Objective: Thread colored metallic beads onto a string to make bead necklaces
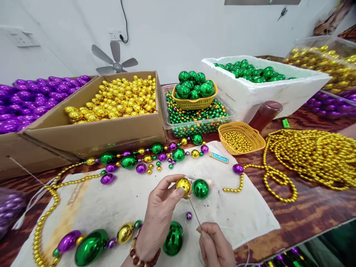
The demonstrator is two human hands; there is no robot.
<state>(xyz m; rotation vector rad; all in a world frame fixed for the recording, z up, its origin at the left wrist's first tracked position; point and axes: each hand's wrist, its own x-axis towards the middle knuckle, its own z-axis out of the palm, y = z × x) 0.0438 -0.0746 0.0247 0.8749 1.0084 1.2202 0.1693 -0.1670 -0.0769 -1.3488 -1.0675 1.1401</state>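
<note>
My left hand [162, 207], closed, pinches a shiny gold bead [183, 185] between thumb and fingers. A thin metal needle [194, 211] runs from this bead's lower edge down to my right hand [213, 243], whose fingers are closed around it. Right of the gold bead, almost touching it, is a large green bead [200, 188]. Below my hands lie a small purple bead [189, 216] and a big green oval bead [172, 238]. A string of purple, gold and green beads [91, 247] runs along the cloth, partly hidden behind my left wrist.
A pale cloth [244, 222] covers part of the wooden table. Behind stand a cardboard box [97, 137] of gold beads, a basket [194, 104] of green beads, a white foam box [278, 91] and a yellow basket [241, 139]. Gold bead chains [314, 159] are heaped right.
</note>
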